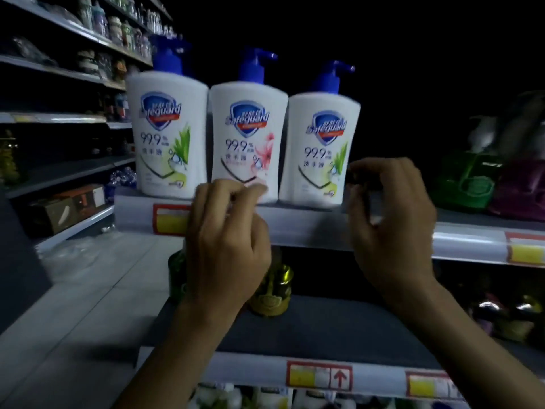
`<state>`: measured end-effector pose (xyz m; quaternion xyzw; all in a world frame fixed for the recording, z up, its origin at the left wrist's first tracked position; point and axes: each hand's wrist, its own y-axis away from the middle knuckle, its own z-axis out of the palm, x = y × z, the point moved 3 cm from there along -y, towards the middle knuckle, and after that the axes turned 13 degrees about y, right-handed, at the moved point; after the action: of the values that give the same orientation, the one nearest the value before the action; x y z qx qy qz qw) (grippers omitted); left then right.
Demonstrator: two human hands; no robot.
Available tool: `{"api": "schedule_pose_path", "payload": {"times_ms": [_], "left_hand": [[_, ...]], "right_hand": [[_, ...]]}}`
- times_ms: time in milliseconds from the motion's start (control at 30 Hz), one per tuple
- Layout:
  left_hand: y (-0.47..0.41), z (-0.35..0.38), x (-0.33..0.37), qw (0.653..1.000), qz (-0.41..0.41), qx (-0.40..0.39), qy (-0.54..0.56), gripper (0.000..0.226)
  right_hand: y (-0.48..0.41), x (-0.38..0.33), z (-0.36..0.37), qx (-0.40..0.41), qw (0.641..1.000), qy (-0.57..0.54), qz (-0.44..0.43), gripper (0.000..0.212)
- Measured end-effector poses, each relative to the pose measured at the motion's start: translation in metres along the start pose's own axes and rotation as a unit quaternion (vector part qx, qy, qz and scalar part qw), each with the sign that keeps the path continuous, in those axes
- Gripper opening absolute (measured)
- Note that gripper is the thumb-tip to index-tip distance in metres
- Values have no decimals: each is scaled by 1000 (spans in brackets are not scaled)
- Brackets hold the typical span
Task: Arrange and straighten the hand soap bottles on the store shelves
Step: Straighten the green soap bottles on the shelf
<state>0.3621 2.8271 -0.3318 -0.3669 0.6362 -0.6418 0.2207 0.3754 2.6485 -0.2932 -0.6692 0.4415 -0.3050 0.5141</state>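
Note:
Three white hand soap bottles with blue pumps stand upright in a row on the upper shelf [309, 222]. The left bottle [168, 134] and the right bottle [320, 149] carry green leaf labels; the middle bottle [247, 140] has a pink flower label. My left hand [227, 246] is raised in front of the shelf edge, fingers curled, its fingertips at the base of the middle bottle. My right hand [389, 219] hovers just right of the right bottle, fingers bent and apart, holding nothing.
Green and purple refill pouches [483, 181] sit on the same shelf to the right. A yellow-green bottle [271, 290] stands on the shelf below, behind my left hand. More bottles show at the bottom edge. An aisle floor and other stocked shelves lie to the left.

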Motion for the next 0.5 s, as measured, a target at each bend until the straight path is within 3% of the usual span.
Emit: {"api": "schedule_pose_path", "payload": {"times_ms": [100,167,267,367,433,500], "left_hand": [[39,-2,-8,987,112,-109,28,23],[65,-4,-26,977,89,-192,25,28],[90,-11,-68,962,-88,-253,-42,24],[106,-15,-119,916,-298,-251,-98,16],[108,-16,-145,901,-364,-212,-98,15],[104,-13,-154,899,-381,-203,-74,20]], "right_hand": [[60,-12,3,2,992,-105,-69,12],[105,-14,24,-67,985,-153,-41,15],[135,-15,67,-211,966,-133,60,12],[123,-9,98,-286,943,-106,135,9],[117,6,118,-363,915,-77,160,11],[120,18,133,-456,855,-124,212,7]]}}
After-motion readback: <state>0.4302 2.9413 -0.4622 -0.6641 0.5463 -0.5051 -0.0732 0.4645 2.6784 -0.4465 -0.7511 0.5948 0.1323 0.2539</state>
